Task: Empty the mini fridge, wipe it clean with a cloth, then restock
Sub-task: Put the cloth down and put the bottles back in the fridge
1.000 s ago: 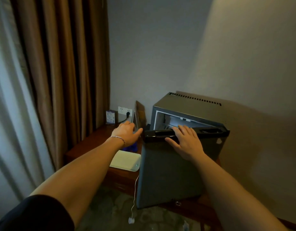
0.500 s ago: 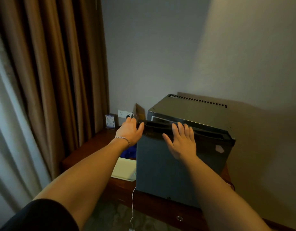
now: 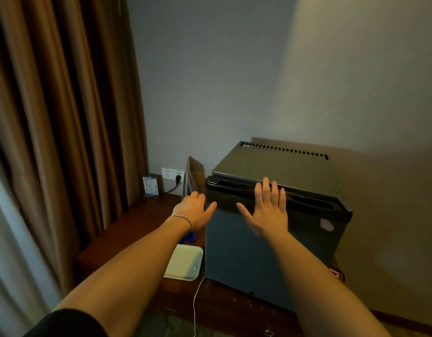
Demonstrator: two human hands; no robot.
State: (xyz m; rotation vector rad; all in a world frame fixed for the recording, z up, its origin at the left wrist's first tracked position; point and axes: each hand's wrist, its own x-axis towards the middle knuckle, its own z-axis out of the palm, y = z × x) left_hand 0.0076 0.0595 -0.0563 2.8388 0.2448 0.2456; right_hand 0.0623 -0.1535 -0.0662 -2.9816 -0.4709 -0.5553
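The dark grey mini fridge (image 3: 278,166) stands on a low wooden table (image 3: 137,229), its door (image 3: 244,259) shut flush against the body. My right hand (image 3: 267,210) lies flat on the upper part of the door with straight, spread fingers reaching the black handle strip (image 3: 305,199). My left hand (image 3: 194,210) is at the door's left top corner, thumb against the front, fingers going round the fridge's side. A bit of blue cloth (image 3: 189,237) shows under my left wrist. The fridge's inside is hidden.
A pale tray (image 3: 184,261) lies on the table left of the fridge, with a white cable (image 3: 195,302) hanging off the edge. A wall socket with plug (image 3: 173,175), a small card (image 3: 150,186) and a leaning cardboard piece (image 3: 195,176) are behind. Brown curtains (image 3: 64,117) hang at left.
The fridge door has swung from ajar to fully shut under both hands. My right hand now lies flat on the door front.
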